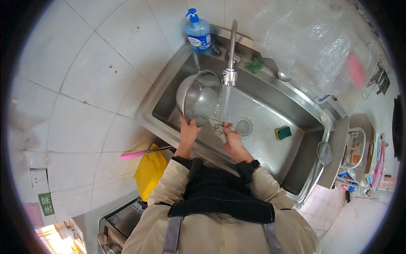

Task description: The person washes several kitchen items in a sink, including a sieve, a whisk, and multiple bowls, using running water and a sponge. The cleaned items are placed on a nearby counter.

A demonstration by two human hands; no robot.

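My left hand (pixel 189 131) grips the near rim of a stainless steel bowl (pixel 190 92), which is tilted on its side with its mouth facing right. In my right hand (pixel 234 141) is a wet, pale cloth (pixel 220 128), bunched up just right of the bowl's lower rim. Water runs from the flexible-neck faucet (pixel 230 76) and splashes near the bowl's mouth. Both hands are over the stainless steel sink (pixel 266 108), whose round drain (pixel 243 126) lies beside my right hand. Blur hides the exact grip of the right fingers.
A green and yellow sponge (pixel 283 133) lies on the sink floor. On the back ledge are a blue pump bottle (pixel 198 35) and a green scouring pad (pixel 254 66). A small strainer (pixel 324 152) rests along the right rim. Clear plastic sheeting (pixel 304 44) hangs behind the sink.
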